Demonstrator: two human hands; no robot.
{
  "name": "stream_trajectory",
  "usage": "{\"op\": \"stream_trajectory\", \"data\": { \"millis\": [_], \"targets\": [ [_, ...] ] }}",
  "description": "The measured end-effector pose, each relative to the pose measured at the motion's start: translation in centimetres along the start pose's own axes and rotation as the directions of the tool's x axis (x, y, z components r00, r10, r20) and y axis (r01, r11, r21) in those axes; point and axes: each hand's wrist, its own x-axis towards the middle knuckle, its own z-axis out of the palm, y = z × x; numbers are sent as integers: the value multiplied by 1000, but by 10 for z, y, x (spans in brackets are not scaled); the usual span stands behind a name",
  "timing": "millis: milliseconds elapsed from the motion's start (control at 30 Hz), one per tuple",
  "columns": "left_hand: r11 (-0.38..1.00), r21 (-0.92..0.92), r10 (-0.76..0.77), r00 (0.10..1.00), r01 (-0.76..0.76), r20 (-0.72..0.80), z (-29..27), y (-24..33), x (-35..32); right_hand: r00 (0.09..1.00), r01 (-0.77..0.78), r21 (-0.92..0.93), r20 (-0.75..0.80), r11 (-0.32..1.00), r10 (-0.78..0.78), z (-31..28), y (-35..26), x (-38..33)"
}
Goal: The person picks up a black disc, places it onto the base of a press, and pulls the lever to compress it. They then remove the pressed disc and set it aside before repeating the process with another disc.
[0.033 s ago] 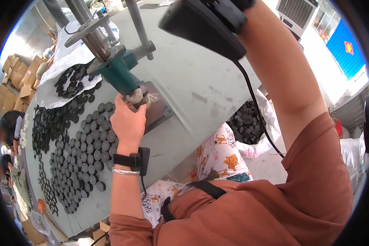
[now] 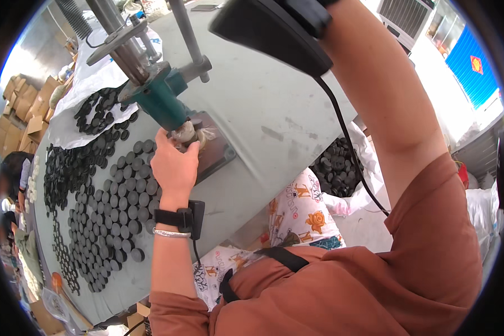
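nearest, the bare right forearm (image 2: 375,84) rises to the right of the green cylindrical metal press head (image 2: 163,103), with a black wedge-shaped box (image 2: 271,36) strapped at its wrist. since the frame just before, arm and box have shifted slightly left and up; the right hand lies past the upper edge, so i cannot tell how its fingers stand.

the left hand (image 2: 175,163), a silver bracelet (image 2: 172,234) below its wrist, sits just below the press head and has hardly moved. its thumb and forefinger are apart, curved around a pale, rounded, film-wrapped piece (image 2: 185,133); whether they clamp it or merely rest against it, i cannot tell. that piece is directly under the press head and looks unshifted, so the change seems to lie in the raised arm alone.

on the grey-green counter (image 2: 252,84), dark grey round discs (image 2: 133,197) spread to the left of the press head. a white sack (image 2: 373,176) with black round pieces (image 2: 336,165) stands well to its right. farthest, brown cardboard boxes (image 2: 39,106) are stacked far left of it.
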Motion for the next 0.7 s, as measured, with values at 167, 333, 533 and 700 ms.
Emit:
{"op": "stream_trajectory", "data": {
  "millis": [167,333,533,700],
  "targets": [
    [997,-70,-41,999,40,-17,3,1,3,989,111,-194,-75,975,-127,9,-4,5],
    [998,-53,-40,999,39,-25,4,-3,2,899,-314,593,-64,742,432,-45,-50,-66],
    [994,18,111,991,-110,-70,2,-15,0,935,-112,633,-194,766,297,-53,-99,-160],
    [960,269,76,997,-76,9,-34,-30,-36,912,-159,716,-157,680,379,-26,-135,-229]
  ]
}}
